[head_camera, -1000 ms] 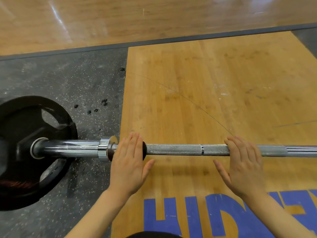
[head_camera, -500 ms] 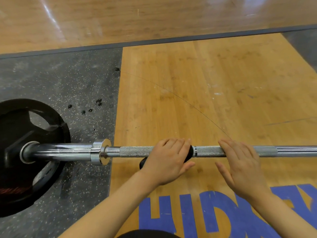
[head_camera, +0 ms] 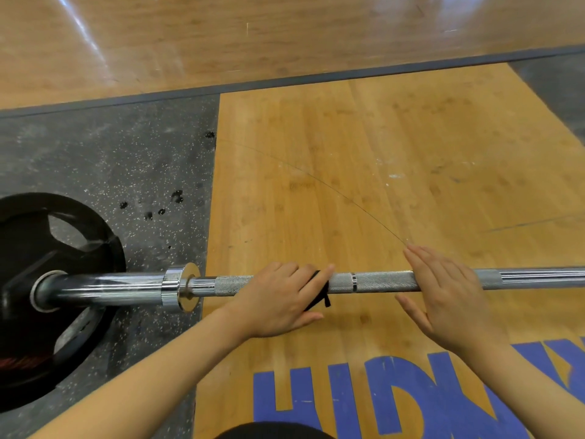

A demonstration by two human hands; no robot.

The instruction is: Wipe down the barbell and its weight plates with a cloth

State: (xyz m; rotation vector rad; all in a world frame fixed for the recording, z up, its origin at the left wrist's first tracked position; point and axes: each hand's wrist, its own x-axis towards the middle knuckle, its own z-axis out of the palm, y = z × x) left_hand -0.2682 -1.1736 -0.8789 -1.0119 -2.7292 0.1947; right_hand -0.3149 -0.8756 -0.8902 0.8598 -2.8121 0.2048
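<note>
Lying across lower middle of frame, barbell (head_camera: 380, 282) rests on wood platform (head_camera: 348, 185), weight plate (head_camera: 47, 280) at lower left. Left hand (head_camera: 278, 299) presses black cloth (head_camera: 319, 289) round knurled shaft (back leftward from half-second-ago spot): shaft wiping continues, plate untouched. Right hand (head_camera: 449, 299) flat, steadying bar.

Cloth (head_camera: 319, 291) mostly hidden under left hand (head_camera: 278, 302); plate (head_camera: 47, 299) cut off at left edge; bar (head_camera: 380, 282) cut off right.

Head view looks down (close) over barbell (head_camera: 380, 282).
</note>
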